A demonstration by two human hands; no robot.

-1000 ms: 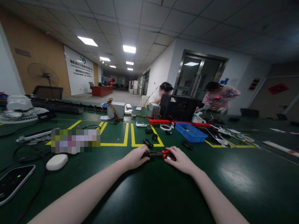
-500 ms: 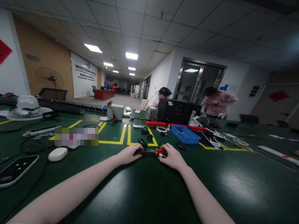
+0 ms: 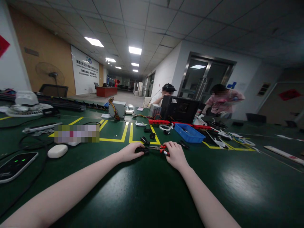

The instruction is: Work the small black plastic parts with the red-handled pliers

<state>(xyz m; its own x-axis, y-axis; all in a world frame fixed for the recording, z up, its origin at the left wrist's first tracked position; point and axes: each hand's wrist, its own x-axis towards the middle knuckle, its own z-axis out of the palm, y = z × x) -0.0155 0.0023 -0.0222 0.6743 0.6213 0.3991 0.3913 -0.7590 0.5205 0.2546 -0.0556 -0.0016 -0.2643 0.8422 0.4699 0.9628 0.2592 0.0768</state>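
My right hand (image 3: 176,155) is closed around the red handles of a pair of pliers (image 3: 163,150). The metal jaws of the pliers point left, towards my left hand (image 3: 131,152). That hand pinches a small black part (image 3: 144,151), and the jaws reach to it; whether they grip it I cannot tell. Just beyond my hands lie several black pieces, one of them a small black part (image 3: 145,140) near my left fingers. Another black piece (image 3: 183,144) rests to the right of my right hand.
A blue tray (image 3: 188,134) stands beyond my right hand. Further back are a black computer case (image 3: 180,109) and a grey power supply (image 3: 118,109) with cables. On the left lie a white rounded case (image 3: 57,151) and a black device (image 3: 17,166) with green lights. Two people are across the table.
The whole view has shifted slightly, with the table now a little higher. My right hand has turned slightly on the pliers' handles. Both hands keep their holds.
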